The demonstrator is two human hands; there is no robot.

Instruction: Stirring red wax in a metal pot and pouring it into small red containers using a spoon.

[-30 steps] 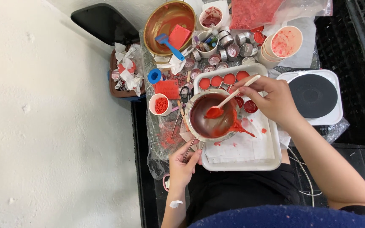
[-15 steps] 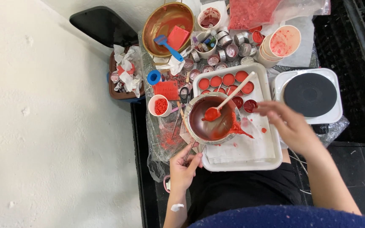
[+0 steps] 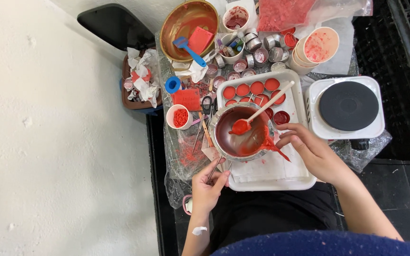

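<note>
A metal pot [image 3: 252, 144] of melted red wax stands on a white tray [image 3: 303, 97]. My left hand [image 3: 208, 189] grips the pot's thin handle at the tray's near left corner. A wooden spoon [image 3: 267, 105], its bowl coated in red wax, leans in the pot with nobody holding it. My right hand [image 3: 312, 152] hovers just right of the pot with its fingers apart, close to a red wax drip [image 3: 275, 144] on the rim. Small round tins filled with red wax [image 3: 250, 88] sit in rows at the tray's far end.
An electric hot plate [image 3: 348, 106] stands right of the tray. A paper cup of red flakes [image 3: 179, 117], scissors [image 3: 208, 104] and a blue tape roll [image 3: 172, 85] lie to the left. Further back are a copper bowl [image 3: 186, 21] with a blue spatula, stacked paper cups [image 3: 320, 45] and empty tins [image 3: 262, 45].
My right hand let go of the wooden spoon and drew back toward me, right of the pot. The spoon stayed leaning in the pot. My left hand kept its grip on the handle.
</note>
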